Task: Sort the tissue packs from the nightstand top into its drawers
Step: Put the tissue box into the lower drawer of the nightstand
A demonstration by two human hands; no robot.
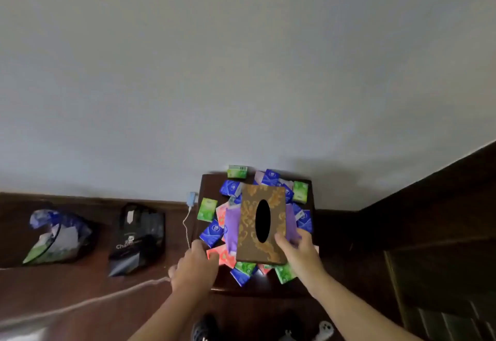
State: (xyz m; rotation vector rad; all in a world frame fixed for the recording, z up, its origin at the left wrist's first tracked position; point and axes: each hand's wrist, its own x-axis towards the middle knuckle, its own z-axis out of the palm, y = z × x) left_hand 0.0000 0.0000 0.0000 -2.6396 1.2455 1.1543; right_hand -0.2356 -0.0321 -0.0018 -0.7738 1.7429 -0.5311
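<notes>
The dark wooden nightstand (268,285) stands against the wall, its top covered with several small tissue packs in blue (212,233), green (207,209), red (225,256) and purple (232,226). A brown tissue box with a gold pattern and an oval slot (261,223) lies on the pile. My right hand (298,252) grips the box's near right corner, thumb on top, fingers against the purple pack beside it. My left hand (196,265) is at the front left corner, fingers closed on the edge of the red pack. The drawers are out of sight.
On the floor to the left lie a black bag (137,236) and a crumpled plastic bag (59,236). A charger (192,198) hangs on the wall with a white cable trailing left. Dark wooden furniture (429,219) rises at the right. My shoe (204,327) shows below.
</notes>
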